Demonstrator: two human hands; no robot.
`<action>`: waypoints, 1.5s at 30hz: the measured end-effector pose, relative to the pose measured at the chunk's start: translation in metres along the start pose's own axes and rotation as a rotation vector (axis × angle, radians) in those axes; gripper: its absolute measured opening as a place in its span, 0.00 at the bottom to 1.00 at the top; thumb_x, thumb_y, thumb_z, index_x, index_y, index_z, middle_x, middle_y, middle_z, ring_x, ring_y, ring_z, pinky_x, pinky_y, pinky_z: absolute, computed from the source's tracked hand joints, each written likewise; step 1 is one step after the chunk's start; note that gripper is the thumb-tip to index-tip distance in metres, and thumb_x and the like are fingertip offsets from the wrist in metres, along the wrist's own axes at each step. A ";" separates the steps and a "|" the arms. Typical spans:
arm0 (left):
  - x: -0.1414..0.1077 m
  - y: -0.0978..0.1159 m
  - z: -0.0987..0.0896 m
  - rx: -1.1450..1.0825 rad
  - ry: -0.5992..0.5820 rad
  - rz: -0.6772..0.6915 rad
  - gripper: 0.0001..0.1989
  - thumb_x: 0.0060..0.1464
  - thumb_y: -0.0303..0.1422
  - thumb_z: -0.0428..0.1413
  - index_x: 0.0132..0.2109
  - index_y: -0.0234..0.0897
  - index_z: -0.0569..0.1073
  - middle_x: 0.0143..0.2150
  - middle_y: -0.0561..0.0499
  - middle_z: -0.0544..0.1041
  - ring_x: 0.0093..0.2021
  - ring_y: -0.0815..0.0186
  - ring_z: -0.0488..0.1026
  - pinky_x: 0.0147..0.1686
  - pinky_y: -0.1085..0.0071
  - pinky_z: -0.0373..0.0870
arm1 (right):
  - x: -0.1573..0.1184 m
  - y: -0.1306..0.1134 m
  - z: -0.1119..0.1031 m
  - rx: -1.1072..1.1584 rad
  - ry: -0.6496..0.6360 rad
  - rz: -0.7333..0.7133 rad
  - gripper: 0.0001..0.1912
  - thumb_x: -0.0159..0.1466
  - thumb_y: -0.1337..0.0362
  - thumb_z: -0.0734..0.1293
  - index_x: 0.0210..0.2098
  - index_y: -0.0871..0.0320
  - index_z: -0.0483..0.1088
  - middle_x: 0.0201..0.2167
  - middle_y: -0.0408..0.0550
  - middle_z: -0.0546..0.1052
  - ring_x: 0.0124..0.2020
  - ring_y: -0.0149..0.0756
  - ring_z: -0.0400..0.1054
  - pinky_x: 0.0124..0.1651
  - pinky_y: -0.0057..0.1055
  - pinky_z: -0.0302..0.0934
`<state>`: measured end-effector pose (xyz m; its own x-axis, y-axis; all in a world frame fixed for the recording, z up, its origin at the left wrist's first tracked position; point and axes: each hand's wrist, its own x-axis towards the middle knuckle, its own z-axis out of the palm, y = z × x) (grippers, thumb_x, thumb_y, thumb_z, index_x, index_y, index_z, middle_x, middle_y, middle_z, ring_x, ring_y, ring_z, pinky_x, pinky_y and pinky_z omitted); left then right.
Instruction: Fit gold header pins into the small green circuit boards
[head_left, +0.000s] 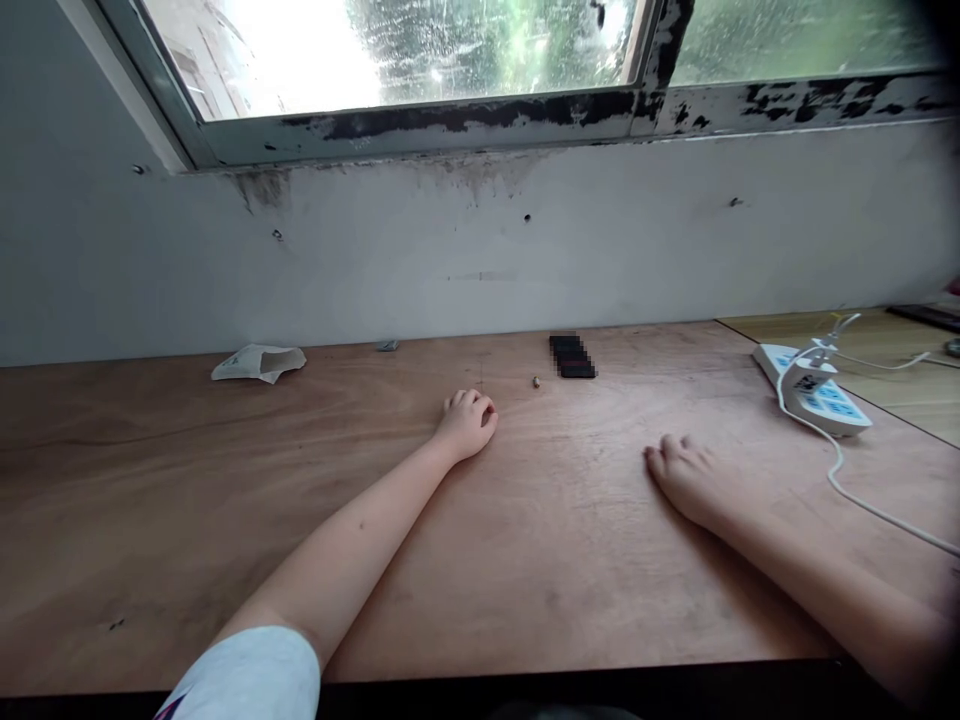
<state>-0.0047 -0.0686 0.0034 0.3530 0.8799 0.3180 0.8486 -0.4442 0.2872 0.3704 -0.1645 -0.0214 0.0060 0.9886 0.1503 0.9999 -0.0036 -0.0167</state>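
My left hand (pixel 469 425) rests on the wooden table (pixel 480 570), its fingers curled in and the thumb bent toward the forefinger. Whatever lies under those fingers, if anything, is hidden. Farther to the right, my right hand (pixel 684 478) is low over the table, slightly blurred, with its fingers loosely bent and apart; I see nothing in it. Between and beyond the hands lies a tiny metallic piece (pixel 536 382). Behind that is a dark rectangular item (pixel 573 357), its surface blurred into blocks.
A white power strip (pixel 844 412) with a plugged-in charger (pixel 810 376) stands at the right, its white cable (pixel 862 500) trailing along the table. A crumpled white paper packet (pixel 259 363) and a small flat scrap (pixel 387 346) lie near the wall (pixel 390 270), below a window.
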 end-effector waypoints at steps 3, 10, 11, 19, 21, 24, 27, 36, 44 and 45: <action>-0.001 0.000 0.000 0.013 0.008 0.013 0.10 0.62 0.39 0.52 0.42 0.42 0.76 0.47 0.46 0.74 0.53 0.55 0.66 0.53 0.56 0.62 | 0.023 -0.055 -0.002 -0.033 -0.040 0.018 0.20 0.72 0.53 0.52 0.45 0.60 0.68 0.44 0.62 0.71 0.47 0.50 0.67 0.49 0.44 0.59; -0.001 -0.001 -0.001 0.017 0.008 -0.008 0.10 0.63 0.39 0.52 0.43 0.42 0.77 0.47 0.46 0.74 0.54 0.55 0.66 0.54 0.56 0.61 | 0.098 -0.135 -0.008 0.138 0.026 0.036 0.20 0.71 0.56 0.52 0.55 0.58 0.63 0.54 0.61 0.65 0.54 0.51 0.60 0.53 0.45 0.56; 0.000 -0.001 -0.001 0.015 0.009 -0.005 0.10 0.63 0.39 0.52 0.43 0.42 0.77 0.47 0.46 0.74 0.53 0.56 0.66 0.54 0.56 0.61 | 0.105 -0.142 -0.007 0.143 0.052 0.027 0.20 0.71 0.57 0.53 0.57 0.56 0.63 0.55 0.60 0.64 0.55 0.51 0.59 0.53 0.45 0.56; 0.001 -0.004 0.000 0.000 0.011 0.013 0.10 0.62 0.39 0.52 0.42 0.43 0.76 0.46 0.47 0.74 0.53 0.55 0.66 0.53 0.56 0.62 | 0.136 -0.162 -0.004 0.101 0.092 -0.090 0.18 0.72 0.59 0.54 0.52 0.57 0.69 0.53 0.59 0.68 0.55 0.51 0.57 0.53 0.41 0.54; 0.002 -0.004 0.000 -0.004 0.008 0.017 0.10 0.62 0.39 0.52 0.42 0.43 0.76 0.46 0.47 0.74 0.53 0.55 0.66 0.53 0.56 0.61 | 0.141 -0.160 -0.002 0.098 0.090 -0.091 0.18 0.72 0.59 0.53 0.52 0.59 0.69 0.53 0.60 0.69 0.54 0.50 0.58 0.52 0.39 0.55; 0.002 -0.004 -0.001 -0.002 -0.003 0.012 0.10 0.63 0.38 0.52 0.42 0.42 0.76 0.47 0.47 0.74 0.54 0.55 0.66 0.54 0.56 0.61 | 0.148 -0.156 0.002 0.104 0.105 -0.106 0.17 0.72 0.61 0.54 0.51 0.59 0.69 0.51 0.59 0.70 0.53 0.48 0.60 0.51 0.37 0.55; 0.002 -0.004 -0.001 0.003 -0.001 0.014 0.10 0.63 0.38 0.52 0.42 0.42 0.76 0.47 0.46 0.74 0.54 0.55 0.65 0.54 0.56 0.61 | 0.154 -0.150 0.007 0.121 0.139 -0.126 0.16 0.71 0.61 0.55 0.50 0.59 0.69 0.50 0.58 0.71 0.51 0.47 0.61 0.49 0.36 0.56; 0.006 -0.007 0.000 -0.014 0.014 0.037 0.10 0.63 0.37 0.51 0.40 0.41 0.76 0.46 0.46 0.74 0.54 0.56 0.66 0.53 0.56 0.61 | 0.162 -0.146 0.013 0.200 0.162 -0.136 0.13 0.69 0.57 0.60 0.44 0.59 0.68 0.47 0.58 0.71 0.49 0.46 0.64 0.46 0.34 0.58; 0.006 -0.006 -0.002 -0.010 0.024 0.045 0.10 0.63 0.37 0.52 0.40 0.41 0.76 0.46 0.46 0.75 0.54 0.56 0.67 0.51 0.58 0.61 | 0.164 -0.142 0.019 0.278 0.219 -0.249 0.08 0.67 0.63 0.63 0.43 0.59 0.70 0.43 0.55 0.74 0.46 0.44 0.66 0.48 0.33 0.59; 0.006 -0.006 -0.002 -0.010 0.025 0.047 0.10 0.63 0.37 0.52 0.40 0.40 0.76 0.46 0.46 0.75 0.54 0.56 0.67 0.51 0.58 0.61 | 0.164 -0.141 0.020 0.300 0.234 -0.269 0.09 0.67 0.63 0.63 0.44 0.59 0.70 0.43 0.55 0.74 0.46 0.44 0.66 0.48 0.33 0.59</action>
<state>-0.0085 -0.0613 0.0049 0.3823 0.8538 0.3534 0.8273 -0.4866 0.2806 0.2303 0.0013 -0.0137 -0.2149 0.8879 0.4067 0.9177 0.3261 -0.2269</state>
